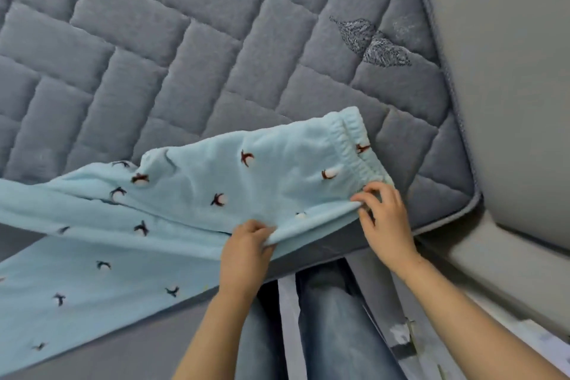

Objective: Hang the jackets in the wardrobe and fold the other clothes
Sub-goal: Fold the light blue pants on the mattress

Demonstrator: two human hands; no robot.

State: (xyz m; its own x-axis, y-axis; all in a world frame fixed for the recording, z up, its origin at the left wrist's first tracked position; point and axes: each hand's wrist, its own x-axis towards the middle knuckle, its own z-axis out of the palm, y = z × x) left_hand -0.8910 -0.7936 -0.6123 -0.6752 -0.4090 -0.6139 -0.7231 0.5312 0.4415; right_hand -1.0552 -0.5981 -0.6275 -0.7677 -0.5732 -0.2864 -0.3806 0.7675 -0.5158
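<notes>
Light blue fleece trousers with small dark and white motifs lie across the near edge of a grey quilted mattress. Their elastic waistband points to the right, and the legs trail off to the lower left over the mattress side. My left hand grips the near edge of the fabric below the waist. My right hand pinches the waistband corner at the right end. The edge between both hands is lifted slightly off the mattress.
A grey padded bed frame runs along the right side and wraps the mattress corner. My legs in blue jeans stand against the bed's near side. The far mattress surface shows embroidered leaves.
</notes>
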